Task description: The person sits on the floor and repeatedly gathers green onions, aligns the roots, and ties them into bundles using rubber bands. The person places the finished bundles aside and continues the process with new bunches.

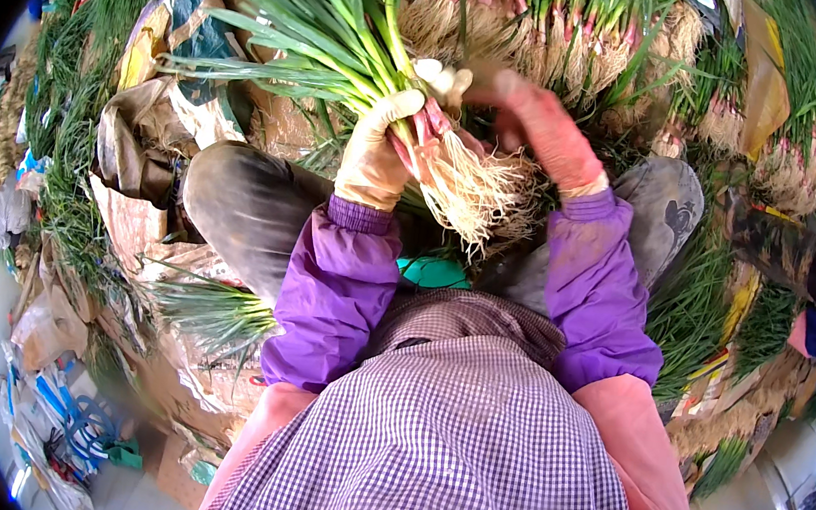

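My left hand (380,151), in a pale yellow glove, is closed round the reddish stems of a bunch of green garlic (360,58). Its long flat leaves fan out to the upper left. Pale stringy roots (475,197) hang at the lower right end of the bunch, above my lap. My right hand (547,135), in a red-stained glove, is just right of the stems, over the roots. Motion smears its fingers, so what they hold or touch cannot be made out.
More rooted green garlic (544,29) stands in a row ahead. Loose green leaves (69,136) are heaped at the left. Crumpled brown sacking (144,139) lies by my left knee, and a small leafy bundle (215,319) nearer me. Blue straps (87,425) lie at the lower left.
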Motion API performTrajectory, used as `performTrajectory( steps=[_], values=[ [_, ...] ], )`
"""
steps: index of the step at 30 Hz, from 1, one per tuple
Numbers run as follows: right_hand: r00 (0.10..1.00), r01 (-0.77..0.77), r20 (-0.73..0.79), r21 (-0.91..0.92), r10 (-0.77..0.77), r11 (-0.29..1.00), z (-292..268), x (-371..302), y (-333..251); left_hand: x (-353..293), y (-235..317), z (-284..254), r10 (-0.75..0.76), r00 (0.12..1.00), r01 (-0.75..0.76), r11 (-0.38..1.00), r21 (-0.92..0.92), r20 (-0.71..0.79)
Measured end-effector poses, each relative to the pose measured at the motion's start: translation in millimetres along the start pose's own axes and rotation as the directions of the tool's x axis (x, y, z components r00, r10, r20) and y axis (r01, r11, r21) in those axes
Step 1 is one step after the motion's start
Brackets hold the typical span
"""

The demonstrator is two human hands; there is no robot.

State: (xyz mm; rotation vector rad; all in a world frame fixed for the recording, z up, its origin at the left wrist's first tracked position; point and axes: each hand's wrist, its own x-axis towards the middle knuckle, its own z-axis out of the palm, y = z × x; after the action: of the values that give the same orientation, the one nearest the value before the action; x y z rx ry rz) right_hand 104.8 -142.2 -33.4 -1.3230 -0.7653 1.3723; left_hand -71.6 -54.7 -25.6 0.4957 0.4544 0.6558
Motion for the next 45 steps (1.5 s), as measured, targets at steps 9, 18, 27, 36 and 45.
performTrajectory(
  steps=[9, 18, 27, 36, 45],
  values=[
    [0.992, -0.051, -0.112, -0.016, 0.049, 0.999, 41.1, -54.5, 8.5, 71.4, 11.1, -41.0, 0.019, 1.000, -0.019, 1.000, -0.011, -0.016],
    [0.943, 0.328, 0.116, -0.491, -0.312, 0.807, -10.6, -49.1, -17.3, 92.1, -9.7, -28.3, 0.045, 0.986, -0.019, 0.986, 0.165, -0.158],
    [0.840, -0.223, -0.510, -0.637, -0.187, 0.738, -91.2, 132.9, 5.1, 79.9, 15.1, -57.7, -0.088, 0.996, 0.089, 0.996, -0.015, 0.018],
    [0.802, 0.171, -0.240, -0.784, -0.546, 0.597, 7.9, 35.5, 13.0, 78.1, -5.0, 12.4, -0.058, 0.993, 0.097, 0.889, 0.448, -0.100],
    [0.994, -0.104, -0.008, 0.164, 0.106, 0.981, -6.7, 95.9, -13.1, 61.6, -8.9, -3.6, -0.051, 0.997, 0.058, 0.989, 0.132, -0.056]
  ],
)
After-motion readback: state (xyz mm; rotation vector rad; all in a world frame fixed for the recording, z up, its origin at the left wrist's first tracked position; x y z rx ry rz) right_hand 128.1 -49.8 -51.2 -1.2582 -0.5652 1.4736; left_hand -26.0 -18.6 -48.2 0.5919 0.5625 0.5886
